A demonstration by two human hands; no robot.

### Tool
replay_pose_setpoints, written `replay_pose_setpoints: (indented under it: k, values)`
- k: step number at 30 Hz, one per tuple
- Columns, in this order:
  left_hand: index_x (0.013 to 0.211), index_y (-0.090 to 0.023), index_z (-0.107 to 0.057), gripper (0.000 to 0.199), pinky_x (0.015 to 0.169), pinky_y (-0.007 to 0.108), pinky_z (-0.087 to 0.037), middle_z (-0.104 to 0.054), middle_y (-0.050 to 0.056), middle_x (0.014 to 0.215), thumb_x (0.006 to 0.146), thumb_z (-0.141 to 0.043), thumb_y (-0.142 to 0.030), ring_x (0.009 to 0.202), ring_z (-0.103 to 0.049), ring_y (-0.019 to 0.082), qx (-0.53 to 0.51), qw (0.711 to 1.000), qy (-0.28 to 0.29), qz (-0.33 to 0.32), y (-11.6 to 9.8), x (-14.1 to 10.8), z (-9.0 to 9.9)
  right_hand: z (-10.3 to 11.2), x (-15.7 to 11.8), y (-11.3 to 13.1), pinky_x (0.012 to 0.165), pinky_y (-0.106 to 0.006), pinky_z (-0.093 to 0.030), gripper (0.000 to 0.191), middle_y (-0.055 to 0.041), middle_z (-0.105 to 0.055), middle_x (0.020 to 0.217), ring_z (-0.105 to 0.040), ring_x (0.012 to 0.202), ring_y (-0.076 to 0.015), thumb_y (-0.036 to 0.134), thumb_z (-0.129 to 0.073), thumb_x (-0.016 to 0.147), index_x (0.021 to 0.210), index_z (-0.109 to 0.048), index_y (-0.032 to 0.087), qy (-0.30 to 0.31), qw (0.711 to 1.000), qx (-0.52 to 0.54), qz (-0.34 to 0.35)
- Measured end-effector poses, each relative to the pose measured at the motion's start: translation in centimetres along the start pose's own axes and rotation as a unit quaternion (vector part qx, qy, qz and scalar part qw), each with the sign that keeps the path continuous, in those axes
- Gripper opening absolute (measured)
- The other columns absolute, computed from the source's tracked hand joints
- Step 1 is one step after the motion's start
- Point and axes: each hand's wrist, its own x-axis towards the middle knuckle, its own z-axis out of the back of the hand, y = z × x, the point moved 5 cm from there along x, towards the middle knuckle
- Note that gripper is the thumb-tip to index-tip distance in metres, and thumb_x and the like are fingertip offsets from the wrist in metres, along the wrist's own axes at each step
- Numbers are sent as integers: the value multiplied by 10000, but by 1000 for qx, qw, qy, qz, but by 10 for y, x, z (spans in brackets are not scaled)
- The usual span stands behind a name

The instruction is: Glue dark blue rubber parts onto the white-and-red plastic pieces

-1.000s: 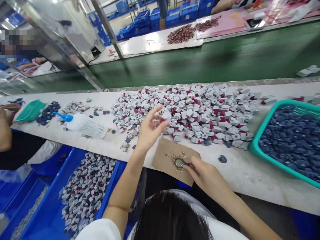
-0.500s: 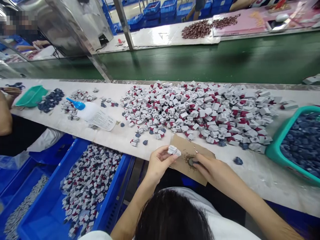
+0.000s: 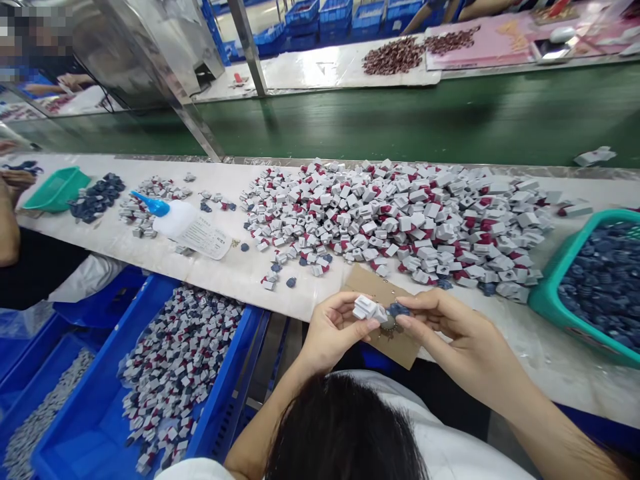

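My left hand (image 3: 333, 333) pinches a light grey, block-shaped plastic part (image 3: 367, 308) between thumb and fingers. My right hand (image 3: 457, 340) grips a small dark blue plastic part (image 3: 399, 310) with thumb and fingertips. The two parts are held end to end, close together; whether they are joined I cannot tell. Both are over a brown cardboard piece (image 3: 367, 279) at the table's edge, with a small dark patch and tiny brass-coloured bits on it. Beyond the hands spreads a big heap of grey parts with dark red pieces (image 3: 380, 213).
A green basket (image 3: 550, 300) of dark blue parts stands right. Left are a white bottle with blue nozzle (image 3: 193, 230), small piles and another green basket (image 3: 57, 190). Below is a blue crate (image 3: 87, 417) of parts. Behind runs a green conveyor belt (image 3: 400, 123); a person sits left.
My right hand has lifted off the cardboard with the blue part and brought it against the grey one. My left hand has shifted right. A grey piece on the belt has moved left.
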Motion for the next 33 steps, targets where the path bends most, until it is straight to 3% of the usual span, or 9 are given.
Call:
replay_pose_setpoints:
  k: [6,11,15,19,22,25,28,33]
  values:
    - [906,-152,-669,349,501,174,-484,-699,30,793,611,-818,-264,674,-626,122,36,999,10,-21,-3,-2,-2,0,4,7,593,-181,-524,134,-29,-677,869,-649,709,-126,302,-539,924,974,-601,194,42,999,-5,32]
    - [884,-143,-663,354,579,208,-493,-720,60,820,611,-822,-303,710,-656,146,98,993,40,-50,-4,-4,-6,3,5,9,522,-180,-458,140,-11,-657,804,-597,643,-103,265,-519,937,964,-630,184,118,989,-56,65]
    - [868,-141,-648,362,629,229,-513,-719,67,809,607,-825,-319,744,-667,163,97,992,41,-73,0,-4,-11,4,1,4,512,-183,-452,146,-14,-647,776,-585,617,-101,273,-519,936,919,-617,166,108,992,-30,64]
    - [869,-152,-613,351,694,248,-523,-703,58,823,628,-807,-319,773,-664,162,82,992,50,-77,3,-3,-15,4,-5,-6,541,-201,-475,187,-17,-644,765,-595,617,-116,326,-529,928,904,-630,171,102,995,13,22]
    - [915,-169,-565,298,666,245,-502,-668,46,843,716,-724,-324,748,-645,152,128,986,100,-44,5,-4,-20,8,-2,-14,508,-213,-456,237,-16,-648,742,-583,598,-130,414,-592,874,886,-663,188,114,993,27,-20]
    - [917,-192,-486,207,532,220,-405,-575,-10,698,778,-608,-285,578,-546,111,208,965,155,-39,5,-5,-27,15,13,-17,557,-234,-462,346,-20,-627,692,-570,633,-147,533,-612,824,764,-669,197,28,994,79,-66]
    - [835,-207,-437,134,502,238,-311,-459,-44,599,751,-536,-240,502,-397,101,276,942,161,-98,2,-2,-37,7,29,-14,654,-264,-509,496,-36,-639,748,-603,718,-164,664,-486,840,807,-648,197,-72,977,167,-115]
    - [797,-213,-467,136,696,329,-418,-539,44,722,792,-451,-349,729,-513,213,310,915,123,-227,1,1,-50,-35,32,-8,628,-276,-532,604,-53,-649,664,-628,650,-175,773,-492,750,748,-610,181,12,911,334,-243]
